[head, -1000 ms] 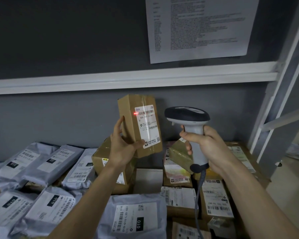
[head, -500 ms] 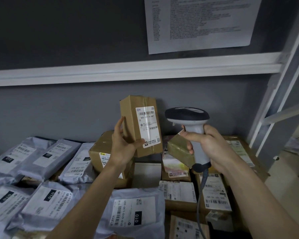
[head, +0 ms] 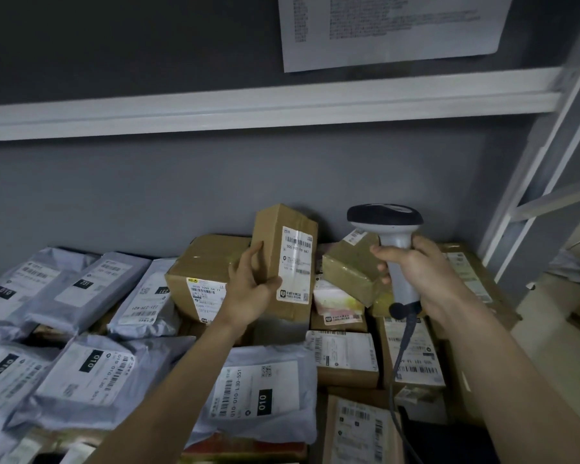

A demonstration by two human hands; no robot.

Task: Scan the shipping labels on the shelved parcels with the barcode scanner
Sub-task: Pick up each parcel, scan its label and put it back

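My left hand (head: pixel 248 289) grips a small upright cardboard box (head: pixel 283 259) by its lower left side, thumb on the front. The box's white shipping label (head: pixel 295 262) with barcodes faces me. My right hand (head: pixel 419 272) is wrapped around the white handle of a barcode scanner (head: pixel 387 226), whose dark head sits just right of the box at about the same height. The scanner's grey cable (head: pixel 400 356) hangs down over the parcels. No red beam shows on the label.
The shelf holds several grey poly mailers (head: pixel 81 283) on the left and several taped cardboard boxes (head: pixel 201 276) in the middle and right. A white shelf rail (head: pixel 282 108) runs overhead, a printed sheet (head: pixel 392 25) hangs above it, and a white rack upright (head: pixel 533 182) stands at right.
The red scan dot on the label has gone out. The box has come down lower toward the pile, and the view has tilted downward; the scanner stays beside the box.
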